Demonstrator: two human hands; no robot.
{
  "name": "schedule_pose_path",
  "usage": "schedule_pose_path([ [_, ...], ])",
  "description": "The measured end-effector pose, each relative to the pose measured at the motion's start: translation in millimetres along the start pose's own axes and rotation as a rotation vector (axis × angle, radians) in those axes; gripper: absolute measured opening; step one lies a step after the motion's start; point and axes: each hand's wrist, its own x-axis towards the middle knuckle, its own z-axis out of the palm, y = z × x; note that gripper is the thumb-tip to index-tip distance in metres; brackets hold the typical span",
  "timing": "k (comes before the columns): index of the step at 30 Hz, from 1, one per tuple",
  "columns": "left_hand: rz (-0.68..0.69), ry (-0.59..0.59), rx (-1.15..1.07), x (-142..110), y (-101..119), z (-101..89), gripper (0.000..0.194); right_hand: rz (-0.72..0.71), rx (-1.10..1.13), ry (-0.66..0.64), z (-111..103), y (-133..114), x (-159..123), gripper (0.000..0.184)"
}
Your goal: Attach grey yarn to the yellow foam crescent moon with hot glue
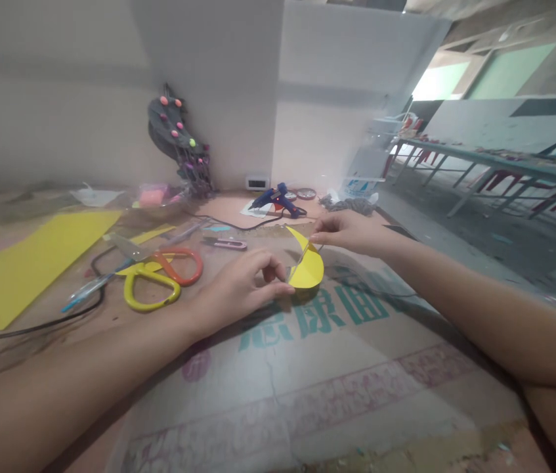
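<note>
A yellow paper crescent is held up over the work surface between my two hands. My left hand pinches its lower left tip between thumb and fingers. Across the crescent's hollow side runs a thin grey cord. My right hand is closed in a pinch on this cord, close to the crescent's inner edge; whether its fingertips also grip the paper is hard to see. Left of my left hand lie scissors with one yellow and one orange handle loop, and small pink thread snips.
A blue glue gun rests at the back, its black cable trailing left. Yellow card and a pen lie on the left. Grey yarn is at the back right. A dark crescent ornament with pompoms stands against the white board.
</note>
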Motion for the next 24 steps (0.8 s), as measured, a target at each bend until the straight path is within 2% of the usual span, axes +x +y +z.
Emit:
schedule_pose_path([
  [5, 0.036, -0.031, 0.013, -2, 2, 0.7, 0.016, -0.020, 0.003, -0.003, 6, 1, 2, 0.029],
  [8, 0.044, -0.048, 0.047, -3, 4, 0.6, 0.017, -0.065, 0.079, -0.013, 8, 6, 4, 0.032],
  [10, 0.050, -0.062, 0.057, -3, 4, 0.2, 0.017, -0.072, 0.118, -0.063, 9, 9, 4, 0.036],
  [14, 0.055, -0.075, 0.050, -4, 3, -0.7, 0.021, 0.007, 0.227, -0.191, 10, 14, 2, 0.039],
  [17, -0.010, -0.001, -0.033, -3, -2, 1.1, 0.016, 0.026, 0.385, -0.156, 14, 16, 3, 0.039],
  [21, -0.240, 0.173, -0.277, 5, -12, 5.9, 0.036, 0.017, 0.550, -0.042, 22, 13, 4, 0.039],
  [24, -0.296, 0.236, -0.429, 11, -18, 6.2, 0.041, 0.032, 0.655, 0.056, 27, 9, 4, 0.038],
])
